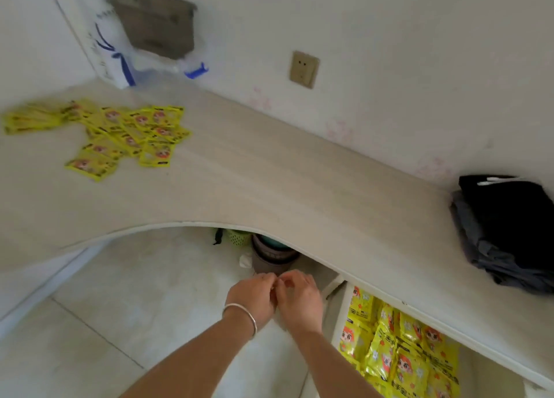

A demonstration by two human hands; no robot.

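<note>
My left hand (pixel 251 296), with a silver bangle on the wrist, and my right hand (pixel 300 299) meet fingertip to fingertip below the desk's front edge, over a grey round bin (pixel 269 260) on the floor. Both hands' fingers are curled towards each other. Whether something small is pinched between them is hidden by the fingers. Several yellow packets (pixel 129 134) with a cartoon face lie spread on the left of the pale desk (pixel 269 188). More of the same yellow packets (pixel 398 352) fill a white container under the desk at the right.
Dark folded clothes (pixel 509 230) lie on the desk's right end. A white bag with blue ribbon (pixel 114 53) and a brown box (pixel 156 23) stand in the back left corner. A wall socket (pixel 303 69) is above the desk. A green basket (pixel 236 237) sits under it.
</note>
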